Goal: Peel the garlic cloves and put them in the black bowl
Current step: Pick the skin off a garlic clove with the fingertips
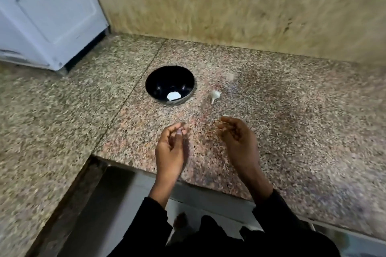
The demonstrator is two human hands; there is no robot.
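With both hands hovering over the desk (292, 110), left hand (170, 148) and right hand (238, 140) loosely curled (grasping anything: cannot tell, blurred), reach for the garlic (214, 95) just right of the black bowl (158, 75), pinching its skin.

Speckled granite table (282, 123) in front of me. On it: black bowl (158, 85), and just to its right a pale garlic piece (214, 95), apart from it.
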